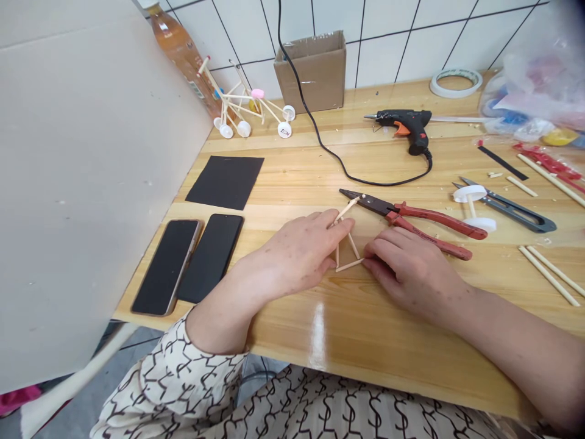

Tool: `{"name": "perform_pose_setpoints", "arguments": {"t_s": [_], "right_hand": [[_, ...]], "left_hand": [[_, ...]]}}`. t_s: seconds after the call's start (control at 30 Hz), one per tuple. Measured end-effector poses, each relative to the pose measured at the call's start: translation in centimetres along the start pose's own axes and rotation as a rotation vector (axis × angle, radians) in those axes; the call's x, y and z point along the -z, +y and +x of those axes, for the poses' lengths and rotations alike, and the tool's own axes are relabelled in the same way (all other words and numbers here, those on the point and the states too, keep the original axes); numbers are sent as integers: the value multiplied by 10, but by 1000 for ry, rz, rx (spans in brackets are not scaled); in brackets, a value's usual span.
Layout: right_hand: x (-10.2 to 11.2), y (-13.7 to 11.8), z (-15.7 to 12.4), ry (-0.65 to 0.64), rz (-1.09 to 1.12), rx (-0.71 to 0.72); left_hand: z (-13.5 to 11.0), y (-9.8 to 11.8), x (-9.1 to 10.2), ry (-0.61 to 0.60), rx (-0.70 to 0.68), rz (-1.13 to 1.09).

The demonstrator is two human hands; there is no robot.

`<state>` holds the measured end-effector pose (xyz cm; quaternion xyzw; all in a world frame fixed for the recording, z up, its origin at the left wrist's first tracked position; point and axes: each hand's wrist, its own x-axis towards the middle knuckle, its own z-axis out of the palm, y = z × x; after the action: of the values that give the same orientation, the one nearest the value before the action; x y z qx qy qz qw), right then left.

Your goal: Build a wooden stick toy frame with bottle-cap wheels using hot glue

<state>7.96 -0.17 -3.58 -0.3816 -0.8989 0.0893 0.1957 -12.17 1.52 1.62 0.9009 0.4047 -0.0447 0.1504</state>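
Note:
A small frame of thin wooden sticks (348, 244) rests on the wooden table (347, 329) between my two hands. My left hand (299, 251) is closed, its fingertips pinching the sticks at the frame's top and left side. My right hand (409, 268) is closed too, its fingertips pressing the end of the bottom stick at the right. Just beyond the frame lie red-handled pliers (411, 218), their jaws pointing left and nearly touching the top stick.
Two dark phones (189, 263) and a black sheet (226, 180) lie at the left. A corded black glue gun (406, 125), a cardboard box (315, 70), a stick model with white wheels (249, 110), a tape roll (456, 82), scissors (512, 208), a white wheel axle (473, 207) and loose sticks (548, 274) lie around.

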Motion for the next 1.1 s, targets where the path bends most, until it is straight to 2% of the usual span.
{"name": "perform_pose_setpoints", "arguments": {"t_s": [0.47,1.1], "right_hand": [[1,0,0,-26,0,-12],[2,3,0,-27,58,-22]], "left_hand": [[0,1,-3,39,3,15],[2,5,-2,21,30,8]]}}
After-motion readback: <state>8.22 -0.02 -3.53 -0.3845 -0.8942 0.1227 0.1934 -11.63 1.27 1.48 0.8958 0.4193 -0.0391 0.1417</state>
